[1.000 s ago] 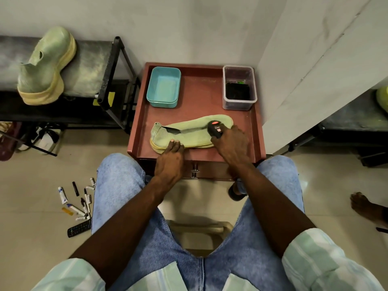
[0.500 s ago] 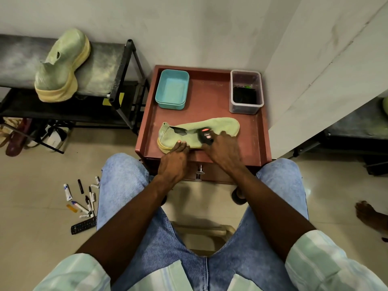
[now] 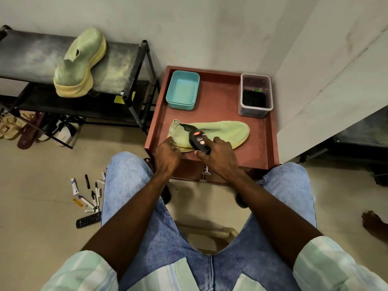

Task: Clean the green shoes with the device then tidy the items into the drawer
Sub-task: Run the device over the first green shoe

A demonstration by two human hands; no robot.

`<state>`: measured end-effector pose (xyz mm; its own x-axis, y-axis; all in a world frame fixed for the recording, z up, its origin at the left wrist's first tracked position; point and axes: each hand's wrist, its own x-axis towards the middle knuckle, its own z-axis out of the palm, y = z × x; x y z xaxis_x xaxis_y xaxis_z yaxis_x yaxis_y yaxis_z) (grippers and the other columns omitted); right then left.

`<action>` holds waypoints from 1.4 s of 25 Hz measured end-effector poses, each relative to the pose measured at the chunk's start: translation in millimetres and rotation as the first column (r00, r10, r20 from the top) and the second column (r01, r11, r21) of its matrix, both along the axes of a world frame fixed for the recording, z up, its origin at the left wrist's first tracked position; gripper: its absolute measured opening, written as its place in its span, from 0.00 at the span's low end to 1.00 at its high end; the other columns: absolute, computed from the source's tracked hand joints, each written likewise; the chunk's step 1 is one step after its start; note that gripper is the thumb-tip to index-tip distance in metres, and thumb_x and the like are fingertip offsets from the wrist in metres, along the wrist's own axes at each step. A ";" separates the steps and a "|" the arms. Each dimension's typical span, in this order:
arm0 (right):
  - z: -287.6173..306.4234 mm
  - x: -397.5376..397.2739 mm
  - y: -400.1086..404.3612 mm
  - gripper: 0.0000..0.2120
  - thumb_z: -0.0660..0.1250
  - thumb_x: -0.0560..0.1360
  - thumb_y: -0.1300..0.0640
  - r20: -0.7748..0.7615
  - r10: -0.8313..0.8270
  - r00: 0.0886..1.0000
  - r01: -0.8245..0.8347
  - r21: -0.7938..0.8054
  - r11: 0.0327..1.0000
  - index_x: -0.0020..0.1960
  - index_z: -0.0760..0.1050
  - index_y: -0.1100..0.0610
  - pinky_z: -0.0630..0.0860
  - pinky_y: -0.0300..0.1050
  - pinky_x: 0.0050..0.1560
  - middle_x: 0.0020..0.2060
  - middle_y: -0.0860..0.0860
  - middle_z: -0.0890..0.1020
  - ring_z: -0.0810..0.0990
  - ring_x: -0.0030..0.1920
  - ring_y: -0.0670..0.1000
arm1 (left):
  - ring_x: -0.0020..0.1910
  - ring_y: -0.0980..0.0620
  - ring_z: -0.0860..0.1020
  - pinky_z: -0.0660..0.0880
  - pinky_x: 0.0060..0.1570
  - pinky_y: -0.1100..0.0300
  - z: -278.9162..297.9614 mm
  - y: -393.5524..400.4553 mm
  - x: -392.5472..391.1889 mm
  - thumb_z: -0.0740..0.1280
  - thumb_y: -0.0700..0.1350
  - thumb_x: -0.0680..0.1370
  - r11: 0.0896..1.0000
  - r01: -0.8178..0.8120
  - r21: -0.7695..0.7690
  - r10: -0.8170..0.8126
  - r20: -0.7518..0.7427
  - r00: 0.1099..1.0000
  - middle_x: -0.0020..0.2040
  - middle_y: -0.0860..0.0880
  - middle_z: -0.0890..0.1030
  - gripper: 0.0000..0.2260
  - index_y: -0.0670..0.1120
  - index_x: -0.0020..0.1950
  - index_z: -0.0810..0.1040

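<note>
Green shoes: two; one (image 3: 212,132) laid on the red table (image 3: 260,143), one (image 3: 80,61) set on the black rack (image 3: 134,80).
Device (image 3: 199,141): one, black, pressed to the heel end of the table shoe.
Containers: one teal (image 3: 182,90), one clear (image 3: 255,95).
Right hand (image 3: 218,156): fingers curled round the device.
Left hand (image 3: 167,155): fingertips pinched on the heel.
Room: tiled floor, pale walls.
Change: device has been moved from toe to heel.
</note>
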<state>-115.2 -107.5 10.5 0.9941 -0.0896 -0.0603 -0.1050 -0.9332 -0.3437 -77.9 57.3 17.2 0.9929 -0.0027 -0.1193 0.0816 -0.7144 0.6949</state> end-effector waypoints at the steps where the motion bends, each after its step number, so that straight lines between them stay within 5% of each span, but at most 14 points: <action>1: 0.5 -0.4 -7.5 0.29 0.65 0.74 0.41 0.021 -0.026 0.999 0.025 0.033 0.999 0.71 0.70 0.52 0.70 0.52 0.52 0.49 0.60 0.79 0.77 0.51 0.62 | 0.43 0.51 0.75 0.72 0.45 0.61 0.0 0.1 0.1 0.62 0.32 0.74 1.000 -0.006 0.000 0.006 -0.002 1.000 0.47 0.45 0.82 0.15 0.41 0.59 0.79; 4: 1.0 -1.9 -9.5 0.29 0.65 0.74 0.41 0.080 -0.018 0.997 0.011 0.084 0.996 0.71 0.70 0.51 0.69 0.52 0.51 0.48 0.59 0.78 0.77 0.49 0.60 | 0.43 0.49 0.78 0.73 0.42 0.61 -2.5 -0.4 2.3 0.64 0.33 0.74 1.000 -0.008 -0.009 0.007 -0.020 1.000 0.45 0.47 0.82 0.12 0.41 0.56 0.79; 8: -6.9 -5.5 -3.0 0.30 0.63 0.75 0.38 -0.070 0.112 0.991 -0.114 -0.036 0.993 0.75 0.64 0.46 0.68 0.53 0.57 0.52 0.57 0.79 0.78 0.53 0.60 | 0.47 0.48 0.80 0.73 0.45 0.61 -5.4 -3.1 1.3 0.66 0.35 0.76 1.000 -0.007 -0.012 0.007 -0.027 1.000 0.47 0.46 0.83 0.11 0.42 0.56 0.79; 12: -0.4 -4.2 -44.3 0.27 0.63 0.73 0.39 -0.110 -0.189 0.976 0.182 -0.078 0.980 0.69 0.70 0.49 0.73 0.52 0.55 0.50 0.58 0.83 0.80 0.52 0.60 | 0.49 0.45 0.80 0.70 0.46 0.62 -3.7 -5.3 1.9 0.63 0.33 0.74 0.999 -0.011 0.034 0.010 0.007 1.000 0.50 0.44 0.83 0.16 0.41 0.61 0.78; 17: 0.9 -10.7 -28.8 0.28 0.65 0.73 0.39 -0.108 -0.099 0.989 0.101 0.011 0.995 0.69 0.72 0.51 0.75 0.50 0.51 0.49 0.58 0.84 0.81 0.51 0.61 | 0.51 0.45 0.80 0.70 0.45 0.63 -8.6 -11.9 0.9 0.65 0.34 0.74 0.999 0.001 0.046 -0.001 0.004 1.000 0.52 0.44 0.82 0.15 0.40 0.60 0.77; 21: 14.6 -17.0 -84.9 0.25 0.67 0.70 0.40 -0.078 -0.447 0.891 0.450 0.019 0.893 0.62 0.78 0.53 0.74 0.46 0.49 0.49 0.57 0.84 0.81 0.49 0.58 | 0.50 0.43 0.79 0.70 0.43 0.61 -12.2 -19.2 1.1 0.63 0.33 0.73 0.999 0.017 0.028 -0.017 0.018 1.000 0.51 0.43 0.82 0.17 0.40 0.61 0.75; 25: 12.9 -22.1 -81.8 0.23 0.69 0.70 0.41 -0.088 -0.400 0.912 0.409 0.154 0.900 0.60 0.80 0.53 0.74 0.45 0.47 0.49 0.56 0.84 0.81 0.48 0.57 | 0.51 0.40 0.79 0.72 0.45 0.56 -20.2 -28.7 1.5 0.65 0.35 0.72 0.998 0.048 0.026 -0.049 0.008 0.999 0.53 0.41 0.80 0.17 0.40 0.61 0.72; 28: 15.3 -21.4 -92.3 0.22 0.67 0.71 0.42 0.023 -0.508 0.861 0.507 0.032 0.861 0.59 0.79 0.53 0.71 0.47 0.49 0.48 0.57 0.83 0.80 0.48 0.58 | 0.60 0.39 0.76 0.74 0.53 0.54 -21.7 -34.0 -0.4 0.66 0.36 0.72 0.995 0.067 0.076 -0.068 0.003 0.998 0.64 0.40 0.75 0.22 0.38 0.67 0.69; 31: 18.2 -12.5 -111.8 0.24 0.64 0.73 0.43 0.132 -0.543 0.829 0.539 0.067 0.840 0.66 0.75 0.51 0.70 0.52 0.55 0.51 0.59 0.81 0.79 0.52 0.61 | 0.75 0.43 0.60 0.67 0.66 0.54 -23.0 -42.7 -11.1 0.65 0.38 0.75 0.943 0.217 0.252 -0.247 0.091 0.965 0.77 0.41 0.58 0.30 0.40 0.76 0.60; 35: 6.7 2.8 -115.8 0.25 0.61 0.74 0.43 0.058 -0.496 0.867 0.497 -0.009 0.868 0.68 0.71 0.54 0.69 0.56 0.58 0.57 0.62 0.79 0.77 0.56 0.64 | 0.76 0.45 0.58 0.53 0.73 0.59 -30.5 -59.7 -25.8 0.65 0.39 0.75 0.753 0.542 0.373 -0.608 0.080 0.790 0.76 0.42 0.61 0.30 0.40 0.76 0.62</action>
<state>-112.4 -223.3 17.2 0.8198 -0.5727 -0.0020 -0.5390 -0.7704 -0.3405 -103.8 -2.3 -13.3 0.8170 -0.5758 -0.0314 -0.5225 -0.7622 0.3823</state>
